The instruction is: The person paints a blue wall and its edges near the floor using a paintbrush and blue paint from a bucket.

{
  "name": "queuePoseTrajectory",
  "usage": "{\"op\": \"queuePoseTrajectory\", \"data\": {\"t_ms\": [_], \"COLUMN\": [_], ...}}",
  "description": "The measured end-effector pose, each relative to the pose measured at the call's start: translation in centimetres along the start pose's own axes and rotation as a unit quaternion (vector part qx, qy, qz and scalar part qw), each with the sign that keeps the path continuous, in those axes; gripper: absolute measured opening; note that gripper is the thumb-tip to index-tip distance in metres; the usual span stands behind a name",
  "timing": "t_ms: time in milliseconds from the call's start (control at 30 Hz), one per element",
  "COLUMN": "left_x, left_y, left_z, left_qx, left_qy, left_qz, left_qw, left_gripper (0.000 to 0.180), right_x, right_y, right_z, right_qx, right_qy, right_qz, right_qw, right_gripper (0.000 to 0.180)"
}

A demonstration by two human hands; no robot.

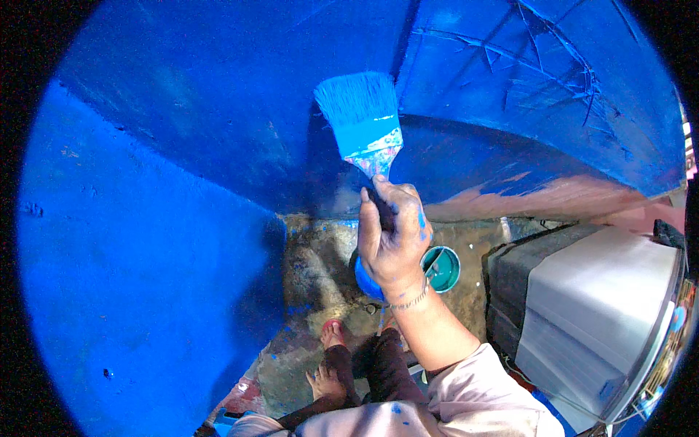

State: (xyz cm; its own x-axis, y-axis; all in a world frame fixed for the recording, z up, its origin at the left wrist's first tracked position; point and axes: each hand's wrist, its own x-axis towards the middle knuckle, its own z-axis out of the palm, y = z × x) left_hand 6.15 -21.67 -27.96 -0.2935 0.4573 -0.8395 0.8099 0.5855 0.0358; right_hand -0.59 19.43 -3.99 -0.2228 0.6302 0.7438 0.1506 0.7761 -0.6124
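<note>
From my remote seat I watch a right hand (393, 237) raise a wide flat paintbrush (362, 120) against a freshly coated blue wall (218, 95); the bristles, loaded with bright blue, point to twelve o'clock and sit at about twelve o'clock from the hand, near the corner where two painted faces meet. The hand is curled tight around the brush handle, fingers wrapped and pressed together, thumb laid along the near side; blue flecks mark the knuckles, and a thin bracelet (411, 300) circles the wrist. The left hand is not in view.

The risks, as I judge them: the brush looks heavily charged, so paint could run down the ferrule onto the grip and loosen it; drips could fall to the stained concrete floor (320, 262) at six o'clock, where bare feet (329, 357) stand; a careless step back might tip the small round teal tin (442, 268) sitting just at four o'clock of the hand, or the blue container (366, 280) half hidden under the wrist; a stray sweep toward three o'clock could mark the grey box-like object (597, 306); the unpainted pinkish patch (553, 197) low on the right wall shows where cover is thin.
</note>
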Motion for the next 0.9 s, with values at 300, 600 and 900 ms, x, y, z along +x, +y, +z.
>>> {"op": "queuePoseTrajectory", "data": {"t_ms": [300,600,900], "left_x": [-0.1,0.2,-1.2], "left_y": [0.2,0.2,0.9], "left_z": [0.6,0.7,-1.4], "left_qx": [0.002,0.02,0.006], "left_qy": [0.027,-0.01,-0.005], "left_qz": [0.012,0.016,0.011], "left_qw": [1.0,1.0,1.0], "left_gripper": [0.058,0.056,0.06], "right_x": [-11.5,-3.2,-16.7], "right_y": [0.5,-2.2,5.3], "right_z": [-3.0,5.2,8.0], "right_qx": [-0.024,-0.029,-0.116], "right_qy": [-0.159,-0.08,-0.276], "right_qz": [0.3,-0.013,0.148], "right_qw": [0.94,0.996,0.943], "right_gripper": [0.025,0.06,0.056]}}
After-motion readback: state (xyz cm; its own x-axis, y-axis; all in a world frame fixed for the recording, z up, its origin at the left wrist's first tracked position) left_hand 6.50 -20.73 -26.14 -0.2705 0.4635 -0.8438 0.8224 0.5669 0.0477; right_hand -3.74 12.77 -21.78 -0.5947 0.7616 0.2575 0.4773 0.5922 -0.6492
